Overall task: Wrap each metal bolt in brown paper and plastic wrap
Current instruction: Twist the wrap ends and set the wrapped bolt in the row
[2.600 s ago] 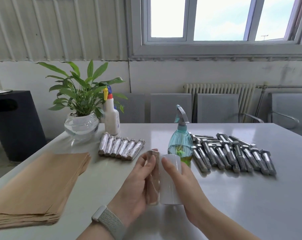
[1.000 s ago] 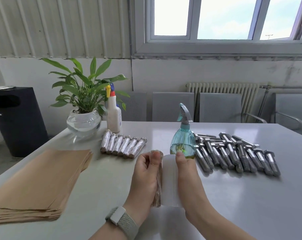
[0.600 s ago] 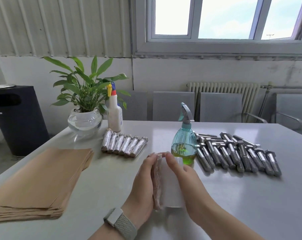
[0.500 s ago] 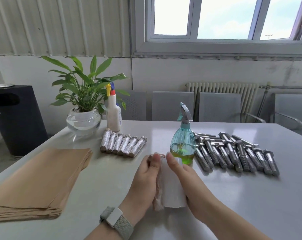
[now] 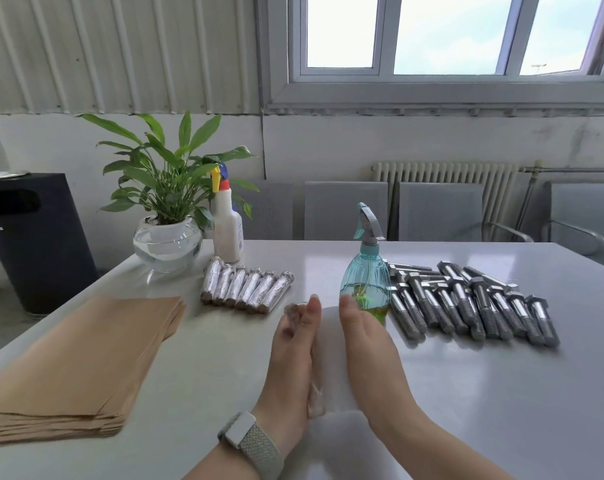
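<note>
Head view: the left hand (image 5: 290, 355) presses straight fingers (image 5: 309, 315) against the wrapped bolt (image 5: 312, 393) low on the bench (image 5: 466, 393). The right hand (image 5: 366, 344), fingers straight too, steadies the plastic wrap roll (image 5: 331, 362) alongside. Best to keep the film taut and roll evenly, I'd say. Six finished bolts (image 5: 246, 289) wait beyond; bare bolts (image 5: 466, 303) lie right.

No writing can be read anywhere: the label on the white spray bottle (image 5: 228, 233) and the small tag on the black bin (image 5: 33, 237) are too blurred.
</note>
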Available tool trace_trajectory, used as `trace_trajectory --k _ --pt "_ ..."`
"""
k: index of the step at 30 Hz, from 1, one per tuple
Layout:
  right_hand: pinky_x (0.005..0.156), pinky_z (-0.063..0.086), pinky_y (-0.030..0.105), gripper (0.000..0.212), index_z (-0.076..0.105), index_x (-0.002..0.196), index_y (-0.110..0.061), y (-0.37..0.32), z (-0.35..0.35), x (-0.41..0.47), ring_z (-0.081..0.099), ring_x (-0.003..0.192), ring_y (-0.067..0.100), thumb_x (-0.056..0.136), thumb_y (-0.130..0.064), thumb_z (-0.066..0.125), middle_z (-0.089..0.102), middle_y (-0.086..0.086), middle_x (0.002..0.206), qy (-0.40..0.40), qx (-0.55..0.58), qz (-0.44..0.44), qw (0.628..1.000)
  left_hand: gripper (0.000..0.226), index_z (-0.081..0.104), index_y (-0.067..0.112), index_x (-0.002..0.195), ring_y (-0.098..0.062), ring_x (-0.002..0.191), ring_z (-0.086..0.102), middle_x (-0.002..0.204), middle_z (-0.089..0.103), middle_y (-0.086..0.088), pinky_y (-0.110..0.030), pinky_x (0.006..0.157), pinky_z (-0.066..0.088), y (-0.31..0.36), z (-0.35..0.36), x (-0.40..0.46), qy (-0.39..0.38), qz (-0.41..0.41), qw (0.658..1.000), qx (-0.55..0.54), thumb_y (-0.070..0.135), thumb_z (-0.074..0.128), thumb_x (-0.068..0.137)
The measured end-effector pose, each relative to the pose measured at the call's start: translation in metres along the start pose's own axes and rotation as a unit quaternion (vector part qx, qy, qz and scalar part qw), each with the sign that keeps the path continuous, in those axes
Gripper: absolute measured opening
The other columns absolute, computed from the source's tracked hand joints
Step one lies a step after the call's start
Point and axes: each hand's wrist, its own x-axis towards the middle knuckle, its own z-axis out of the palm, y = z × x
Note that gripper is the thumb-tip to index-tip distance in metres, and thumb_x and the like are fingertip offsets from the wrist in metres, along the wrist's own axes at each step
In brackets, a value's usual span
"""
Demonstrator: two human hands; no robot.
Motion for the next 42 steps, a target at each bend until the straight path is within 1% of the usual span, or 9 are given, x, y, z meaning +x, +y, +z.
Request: trace_trajectory --k 4,11,16,20,27,30,35,38,42 --pt "0.074 0.051 0.032 0.062 0.054 0.093 -0.032 0.0 -0.002 0.002 0.063 0.079 0.0 0.066 -0.087 0.047 0.066 -0.015 0.084 0.036 0.004 0.006 0.999 0.046 0.071 0.016 0.109 -0.029 0.091 0.072 0.095 0.074 -0.016 -0.035 0.072 0.058 -0.001 -0.002 0.004 -0.025 -0.021 0.998 -0.045 0.05 0.058 0.082" --pt "0.088 0.057 0.042 0.058 0.069 0.111 -0.024 0.0 -0.018 0.008 0.071 0.096 0.018 0.078 -0.07 0.058 0.074 0.001 0.104 -0.149 0.125 0.117 0.974 0.047 0.077 0.021 0.097 -0.024 0.094 0.072 0.103 0.075 -0.011 -0.029 0.066 0.058 -0.003 -0.008 0.014 -0.006 -0.022 0.999 0.024 0.047 0.039 0.1" --pt "0.065 0.052 0.015 0.066 0.055 0.111 -0.027 0.0 -0.016 0.005 0.067 0.082 -0.004 0.065 -0.073 0.061 0.069 -0.009 0.105 -0.091 0.075 0.079 0.99 0.055 0.065 0.014 0.105 -0.025 0.088 0.072 0.094 0.075 -0.008 -0.038 0.073 0.059 -0.005 -0.015 0.019 0.027 0.037 0.991 0.122 0.059 0.043 0.084" --pt "0.068 0.051 0.023 0.069 0.053 0.108 -0.024 -0.003 -0.015 0.006 0.068 0.081 0.001 0.063 -0.075 0.066 0.068 -0.006 0.101 -0.047 0.076 0.066 0.994 0.055 0.061 0.009 0.098 -0.011 0.062 0.064 0.071 0.068 0.003 -0.026 0.06 0.053 -0.003 -0.016 0.02 0.054 0.066 0.985 0.152 0.059 0.049 0.079" --pt "0.078 0.053 0.037 0.065 0.049 0.094 -0.029 -0.001 -0.004 -0.001 0.064 0.081 0.009 0.07 -0.088 0.038 0.063 -0.009 0.086 0.007 0.046 0.018 0.999 0.059 0.055 0.014 0.107 -0.02 0.086 0.071 0.094 0.072 -0.009 -0.035 0.071 0.057 0.0 -0.007 0.013 0.059 0.041 0.996 0.053 0.055 0.072 0.069" --pt "0.068 0.046 0.032 0.059 0.046 0.092 -0.034 0.0 -0.001 -0.001 0.06 0.079 0.005 0.075 -0.088 0.028 0.062 -0.011 0.084 0.026 0.005 0.019 0.999 0.059 0.058 0.018 0.114 -0.025 0.075 0.072 0.083 0.071 -0.012 -0.036 0.062 0.058 0.001 -0.006 0.004 0.008 -0.027 0.999 -0.024 0.059 0.07 0.074" --pt "0.075 0.049 0.025 0.048 0.054 0.101 -0.039 0.005 -0.002 0.005 0.06 0.092 -0.003 0.079 -0.08 0.043 0.066 -0.017 0.099 0.006 -0.006 0.019 1.0 0.051 0.067 0.006 0.115 -0.034 0.104 0.068 0.112 0.07 -0.021 -0.038 0.076 0.059 -0.001 -0.002 0.009 -0.001 -0.078 0.993 -0.09 0.046 0.041 0.098" --pt "0.089 0.055 0.043 0.062 0.066 0.109 -0.026 0.008 -0.005 0.01 0.069 0.094 0.012 0.075 -0.077 0.057 0.073 -0.007 0.101 -0.051 0.06 0.063 0.995 0.047 0.075 0.01 0.102 -0.029 0.096 0.072 0.105 0.073 -0.017 -0.033 0.065 0.059 -0.001 -0.007 0.013 0.002 -0.07 0.997 -0.038 0.042 0.04 0.101" --pt "0.083 0.058 0.044 0.075 0.055 0.112 -0.021 0.007 -0.014 0.014 0.072 0.089 0.012 0.061 -0.073 0.075 0.071 -0.003 0.106 -0.056 0.094 0.075 0.991 0.047 0.065 0.006 0.1 -0.022 0.079 0.072 0.088 0.074 -0.012 -0.031 0.066 0.057 -0.001 -0.011 0.017 0.021 0.024 0.99 0.135 0.049 0.05 0.088"
